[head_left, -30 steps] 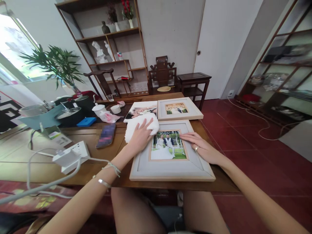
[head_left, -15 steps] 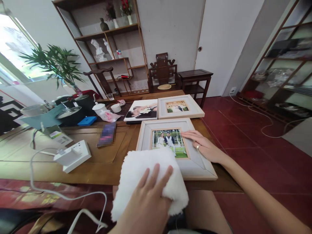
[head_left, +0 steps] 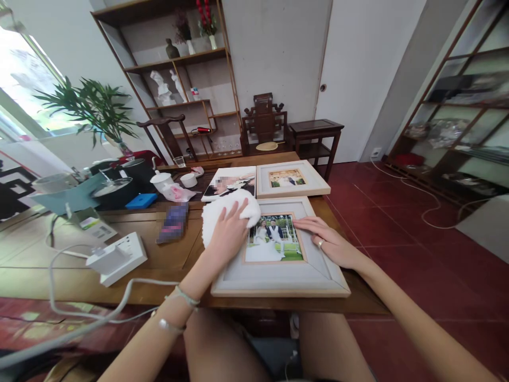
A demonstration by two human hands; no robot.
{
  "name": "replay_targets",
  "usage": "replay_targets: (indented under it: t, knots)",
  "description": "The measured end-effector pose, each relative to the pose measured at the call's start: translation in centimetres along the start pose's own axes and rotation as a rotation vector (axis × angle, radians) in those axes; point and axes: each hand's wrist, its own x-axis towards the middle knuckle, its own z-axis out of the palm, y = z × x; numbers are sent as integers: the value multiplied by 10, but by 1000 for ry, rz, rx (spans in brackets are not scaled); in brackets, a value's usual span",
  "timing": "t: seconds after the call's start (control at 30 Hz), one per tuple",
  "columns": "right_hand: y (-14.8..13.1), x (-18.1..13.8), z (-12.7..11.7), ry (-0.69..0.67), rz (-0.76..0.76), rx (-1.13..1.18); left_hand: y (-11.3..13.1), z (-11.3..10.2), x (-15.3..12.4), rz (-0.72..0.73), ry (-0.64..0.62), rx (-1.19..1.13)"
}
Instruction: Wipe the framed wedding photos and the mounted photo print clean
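Note:
A picture frame with a pale wood edge, a wide light-grey border and a small photo of a couple lies face up on the table in front of me. My left hand presses a fluffy white cloth over the frame's upper left corner, hiding that corner. The cloth is bunched under the fingers and hangs past the left edge. On the right border, my right hand rests with its fingers stretched flat, fingertips by the inner edge of the photo. It wears a ring and holds nothing.
Behind lie a second frame and a white-edged photo panel. On the wooden table to the left stand a white power strip with a cable, a blue box, a blurred flat item, a white teapot and black pots.
My left hand has moved the cloth away from me, from the frame's near edge to its upper left corner, uncovering the lower border and photo. My right hand stays on the right border.

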Motion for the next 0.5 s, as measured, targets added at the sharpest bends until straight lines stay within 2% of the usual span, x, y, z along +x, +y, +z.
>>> replay_targets:
  t: [0.13, 0.23, 0.4, 0.5]
  knots:
    - [0, 0, 0, 11, 0, 1, -9, 9, 20, 58, 8, 1]
    - [0, 1, 1, 17, -1, -2, 2, 3, 16, 144, -86, -9]
    - [-1, 1, 1, 23, 12, -5, 36, -33, -31, 282, -294, -23]
    - [-2, 1, 2, 23, 29, -9, 57, -49, -64, 396, -289, -88]
